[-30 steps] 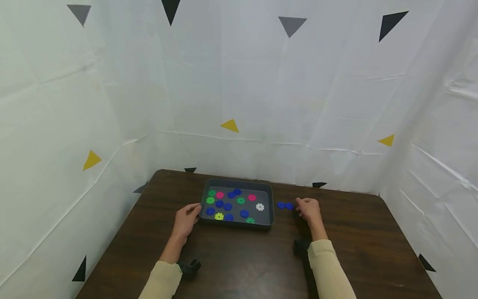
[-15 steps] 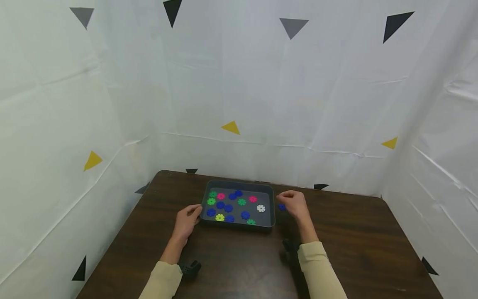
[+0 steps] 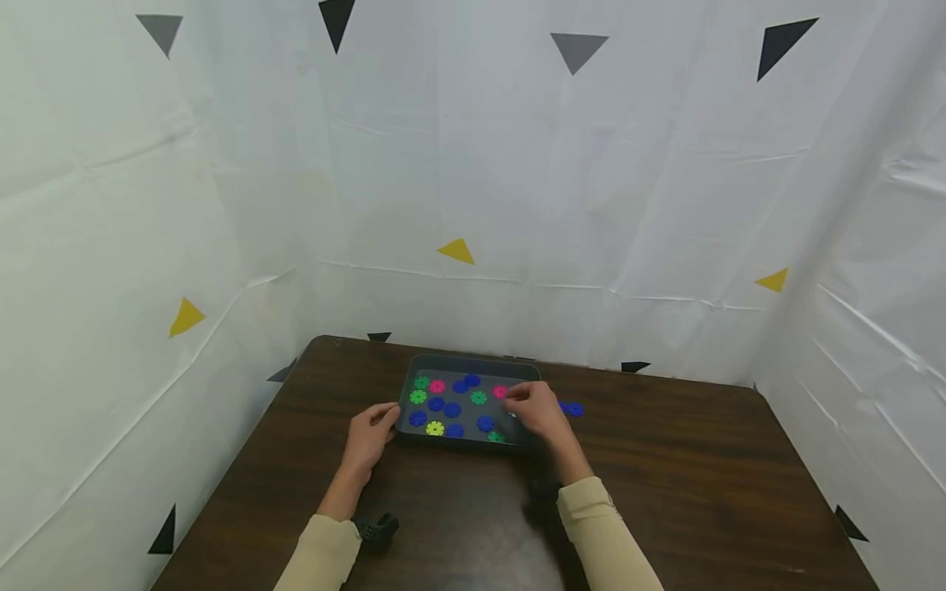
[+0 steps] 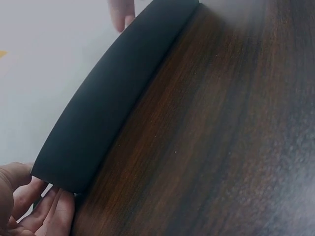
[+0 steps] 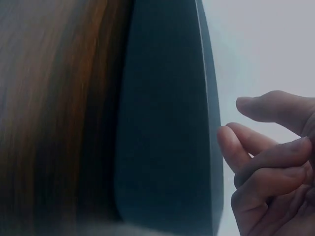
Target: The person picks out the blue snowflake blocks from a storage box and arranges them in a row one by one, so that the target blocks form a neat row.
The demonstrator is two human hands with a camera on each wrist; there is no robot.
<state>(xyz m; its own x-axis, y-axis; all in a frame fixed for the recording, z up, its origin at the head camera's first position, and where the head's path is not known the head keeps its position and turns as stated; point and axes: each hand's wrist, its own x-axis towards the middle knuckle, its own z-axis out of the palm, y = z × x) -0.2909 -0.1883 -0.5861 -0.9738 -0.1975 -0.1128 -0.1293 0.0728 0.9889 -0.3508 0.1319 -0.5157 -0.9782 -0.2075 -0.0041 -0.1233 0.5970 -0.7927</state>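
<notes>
A dark grey rectangular tray (image 3: 517, 368) holds several notched, snowflake-like plastic discs in blue, green, pink and yellow. At its left end my left hand (image 3: 367, 439) grips the tray, thumb at the rim and fingers curled low against the side in the left wrist view. Over the tray's right part is my right hand (image 3: 535, 409), close to a pink disc (image 3: 499, 392) and mostly covering a white one. Thumb and index finger (image 5: 229, 142) stand apart in the right wrist view, with nothing seen between them. Two blue discs (image 3: 576, 410) lie on the table just right of the tray.
The brown wood-grain table (image 3: 687, 484) extends around the tray. White sheeting (image 3: 473, 164) with coloured triangles hangs behind it and along both sides. Dark wrist devices, such as the left one (image 3: 378, 529), sit under the forearms.
My right hand has moved left, from beside the two blue discs to above the tray's right part. The left hand stays at the tray's left end.
</notes>
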